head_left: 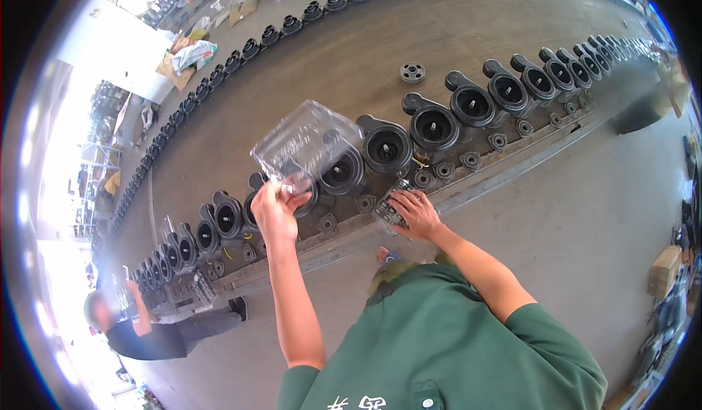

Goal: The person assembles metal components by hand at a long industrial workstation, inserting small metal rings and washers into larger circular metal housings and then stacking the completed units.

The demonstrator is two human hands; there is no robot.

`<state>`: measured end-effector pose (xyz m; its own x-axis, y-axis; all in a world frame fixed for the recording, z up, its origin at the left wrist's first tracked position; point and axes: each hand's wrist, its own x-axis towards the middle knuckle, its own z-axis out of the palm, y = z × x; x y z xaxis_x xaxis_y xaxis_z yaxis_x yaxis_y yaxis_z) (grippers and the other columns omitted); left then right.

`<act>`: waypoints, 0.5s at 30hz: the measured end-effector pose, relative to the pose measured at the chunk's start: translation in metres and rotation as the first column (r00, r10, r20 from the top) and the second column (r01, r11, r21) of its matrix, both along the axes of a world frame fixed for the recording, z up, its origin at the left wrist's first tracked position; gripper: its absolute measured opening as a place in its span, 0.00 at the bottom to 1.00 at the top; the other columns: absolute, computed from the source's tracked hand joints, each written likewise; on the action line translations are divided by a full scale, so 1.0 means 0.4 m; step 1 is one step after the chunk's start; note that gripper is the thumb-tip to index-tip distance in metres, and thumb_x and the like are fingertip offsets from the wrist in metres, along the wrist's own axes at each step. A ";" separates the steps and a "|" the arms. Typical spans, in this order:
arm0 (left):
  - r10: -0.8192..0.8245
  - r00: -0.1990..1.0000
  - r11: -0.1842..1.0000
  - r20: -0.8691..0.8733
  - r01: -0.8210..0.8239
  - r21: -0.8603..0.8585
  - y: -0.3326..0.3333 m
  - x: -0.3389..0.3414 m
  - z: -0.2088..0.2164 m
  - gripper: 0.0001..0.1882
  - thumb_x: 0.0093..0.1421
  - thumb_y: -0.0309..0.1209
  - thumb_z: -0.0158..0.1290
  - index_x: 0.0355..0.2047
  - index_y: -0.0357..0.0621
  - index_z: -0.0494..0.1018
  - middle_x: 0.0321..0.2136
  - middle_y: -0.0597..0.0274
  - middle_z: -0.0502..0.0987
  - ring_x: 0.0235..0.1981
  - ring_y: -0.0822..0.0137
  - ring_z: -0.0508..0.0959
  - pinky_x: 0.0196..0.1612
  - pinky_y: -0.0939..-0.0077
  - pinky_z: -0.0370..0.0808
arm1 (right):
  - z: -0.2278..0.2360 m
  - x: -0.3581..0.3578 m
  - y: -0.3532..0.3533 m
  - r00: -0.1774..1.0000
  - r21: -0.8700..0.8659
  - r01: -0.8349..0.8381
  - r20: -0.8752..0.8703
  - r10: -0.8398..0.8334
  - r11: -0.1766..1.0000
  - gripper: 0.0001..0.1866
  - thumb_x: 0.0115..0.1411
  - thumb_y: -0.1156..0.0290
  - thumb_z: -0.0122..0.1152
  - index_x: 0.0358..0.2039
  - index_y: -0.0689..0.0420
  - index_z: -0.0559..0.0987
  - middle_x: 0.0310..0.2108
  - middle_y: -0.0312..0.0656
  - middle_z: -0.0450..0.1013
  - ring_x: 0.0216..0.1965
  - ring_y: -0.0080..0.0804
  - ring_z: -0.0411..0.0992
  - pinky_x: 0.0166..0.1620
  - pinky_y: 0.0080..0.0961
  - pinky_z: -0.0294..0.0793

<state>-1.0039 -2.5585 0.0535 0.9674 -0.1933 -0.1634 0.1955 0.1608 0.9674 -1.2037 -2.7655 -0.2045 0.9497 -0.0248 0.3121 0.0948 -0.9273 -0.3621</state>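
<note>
Raised over the bench, my left hand (275, 209) pinches the lower edge of a clear plastic tray (306, 143), which is tilted and see-through. My right hand (417, 216) lies over a tray of small metallic parts (385, 207) at the bench's near edge, its fingers curled across the top. What exactly the parts are is too small to tell. Just beyond both hands stands a row of black round housings (387, 147), each with a side lobe and a pale shaft in its middle. Small grey ring-shaped parts (443, 170) lie along the near edge in front of them.
Another row of black housings (292, 25) curves along the far side of the brown surface (292, 66). A loose spoked disc (412, 72) lies between the rows. One person (150, 337) works at the left; another, blurred, stands at the far right. A cardboard box (665, 272) sits right.
</note>
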 end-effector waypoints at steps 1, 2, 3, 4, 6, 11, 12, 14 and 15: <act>-0.095 0.990 0.995 -0.106 0.092 -0.035 -0.016 0.024 -0.004 0.15 0.72 0.34 0.45 0.28 0.40 0.71 0.37 0.41 0.84 0.39 0.47 0.87 0.31 0.60 0.87 | 0.001 0.006 -0.005 0.999 0.000 0.000 0.038 0.000 1.000 0.39 0.56 0.45 0.67 0.62 0.56 0.73 0.65 0.43 0.68 0.67 0.41 0.64 0.69 0.46 0.59; -0.163 0.964 0.986 -0.210 0.156 -0.052 -0.029 0.018 -0.010 0.17 0.73 0.39 0.46 0.28 0.43 0.71 0.36 0.42 0.85 0.37 0.50 0.88 0.30 0.61 0.87 | 0.003 0.001 -0.006 0.999 0.014 0.004 0.034 -0.005 1.000 0.39 0.56 0.45 0.68 0.62 0.56 0.73 0.64 0.43 0.69 0.67 0.41 0.64 0.69 0.46 0.59; -0.174 0.959 0.984 -0.225 0.174 -0.020 -0.036 -0.014 -0.029 0.17 0.73 0.39 0.46 0.29 0.43 0.72 0.35 0.44 0.85 0.34 0.53 0.88 0.29 0.63 0.86 | 0.005 -0.005 -0.007 0.999 0.027 0.009 0.031 -0.010 1.000 0.39 0.55 0.45 0.68 0.62 0.56 0.73 0.64 0.43 0.69 0.67 0.41 0.64 0.69 0.46 0.59; -0.190 0.953 0.980 -0.235 0.198 0.010 -0.046 -0.048 -0.060 0.17 0.74 0.40 0.47 0.30 0.43 0.73 0.33 0.47 0.85 0.31 0.55 0.88 0.28 0.64 0.85 | 0.008 -0.002 -0.015 0.999 0.036 0.018 0.033 -0.019 0.999 0.39 0.55 0.45 0.68 0.62 0.56 0.73 0.64 0.43 0.69 0.66 0.41 0.65 0.69 0.46 0.59; -0.237 0.963 0.949 -0.129 0.258 0.183 -0.039 -0.136 -0.184 0.16 0.73 0.39 0.49 0.31 0.42 0.74 0.30 0.50 0.85 0.26 0.58 0.86 0.25 0.67 0.83 | 0.017 -0.002 -0.017 0.998 0.057 0.042 0.045 -0.044 0.998 0.42 0.52 0.46 0.72 0.62 0.57 0.72 0.64 0.43 0.69 0.66 0.43 0.64 0.68 0.46 0.59; -0.614 0.745 0.475 0.260 0.087 0.876 0.040 -0.202 -0.607 0.28 0.59 0.34 0.61 0.61 0.52 0.72 0.27 0.43 0.82 0.29 0.45 0.84 0.34 0.50 0.79 | 0.061 -0.039 0.023 0.957 0.108 0.290 -0.051 -0.286 0.951 0.55 0.45 0.44 0.77 0.67 0.61 0.66 0.70 0.53 0.59 0.71 0.53 0.56 0.70 0.53 0.54; -0.653 0.727 0.408 0.214 0.098 0.908 0.026 -0.199 -0.617 0.31 0.58 0.34 0.62 0.63 0.53 0.69 0.28 0.43 0.82 0.30 0.43 0.83 0.35 0.48 0.79 | 0.073 -0.056 0.031 0.927 0.116 0.373 -0.086 -0.365 0.920 0.57 0.44 0.43 0.78 0.68 0.61 0.64 0.71 0.54 0.57 0.72 0.55 0.54 0.70 0.54 0.53; -0.713 0.692 0.257 0.111 0.111 0.960 -0.005 -0.175 -0.621 0.39 0.57 0.36 0.63 0.69 0.55 0.64 0.30 0.42 0.83 0.32 0.38 0.82 0.37 0.44 0.78 | 0.063 -0.088 0.044 0.896 0.081 0.429 -0.168 -0.412 0.900 0.66 0.39 0.40 0.80 0.71 0.62 0.59 0.73 0.58 0.51 0.73 0.58 0.49 0.70 0.58 0.50; -0.736 0.675 0.185 0.055 0.122 0.975 -0.015 -0.158 -0.624 0.44 0.57 0.38 0.64 0.73 0.59 0.58 0.30 0.44 0.83 0.33 0.41 0.83 0.36 0.46 0.79 | 0.067 -0.104 0.051 0.877 0.055 0.448 -0.220 -0.426 0.893 0.67 0.37 0.40 0.81 0.71 0.62 0.58 0.73 0.58 0.50 0.73 0.59 0.49 0.70 0.59 0.50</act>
<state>-1.0671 -2.5646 -0.1960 0.7484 -0.6411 -0.1701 -0.5524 -0.7444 0.3750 -1.2451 -2.7449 -0.1779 0.8761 -0.4729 0.0933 -0.3947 -0.8149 -0.4243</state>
